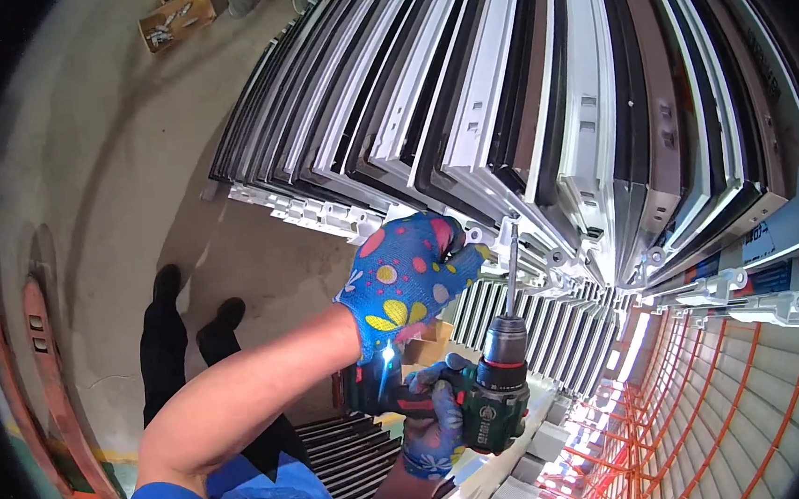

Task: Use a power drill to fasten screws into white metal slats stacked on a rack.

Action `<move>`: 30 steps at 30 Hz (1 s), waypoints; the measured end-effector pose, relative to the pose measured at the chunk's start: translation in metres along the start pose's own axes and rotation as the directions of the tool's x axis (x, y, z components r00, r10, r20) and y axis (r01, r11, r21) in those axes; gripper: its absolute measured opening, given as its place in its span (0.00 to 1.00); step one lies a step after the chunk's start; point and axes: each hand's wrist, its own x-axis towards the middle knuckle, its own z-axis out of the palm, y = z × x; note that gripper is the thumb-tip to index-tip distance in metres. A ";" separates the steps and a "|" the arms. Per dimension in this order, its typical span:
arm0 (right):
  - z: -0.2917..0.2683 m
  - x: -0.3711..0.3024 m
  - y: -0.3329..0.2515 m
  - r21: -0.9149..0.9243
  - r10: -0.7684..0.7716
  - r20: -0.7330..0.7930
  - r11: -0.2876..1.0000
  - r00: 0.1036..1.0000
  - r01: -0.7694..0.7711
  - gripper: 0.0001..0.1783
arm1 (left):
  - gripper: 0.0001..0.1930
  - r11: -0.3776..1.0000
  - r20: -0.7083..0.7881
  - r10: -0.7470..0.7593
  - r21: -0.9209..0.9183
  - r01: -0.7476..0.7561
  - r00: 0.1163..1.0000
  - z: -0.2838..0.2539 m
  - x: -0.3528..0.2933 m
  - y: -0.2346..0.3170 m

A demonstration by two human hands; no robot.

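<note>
My right hand (433, 433), in a patterned blue glove, is wrapped round the grip of a dark green and black cordless drill (498, 396). The drill's long bit (514, 273) points up at a white bracket on the end of the stacked frames. My left hand (404, 275), in a blue flowered glove, is closed at the frame ends, left of the bit. Its fingertips are pressed together beside a small white bracket (475, 235); whatever they pinch is hidden. White, black and brown panel frames (489, 74) stand packed side by side in front of both hands.
White hinge-like fittings (717, 288) line the frame ends. Orange wire fencing (702, 395) rises at the right. Two worn orange forks (47, 362) lie at the left. A cardboard box (177, 21) of metal parts sits on the floor. More slatted stacks (341, 460) stand below.
</note>
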 end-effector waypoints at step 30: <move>-0.013 -0.001 0.011 0.024 -0.023 0.043 0.999 0.999 0.022 0.21 | 0.16 0.992 -0.074 -0.073 -0.109 0.065 0.995 0.017 -0.004 0.005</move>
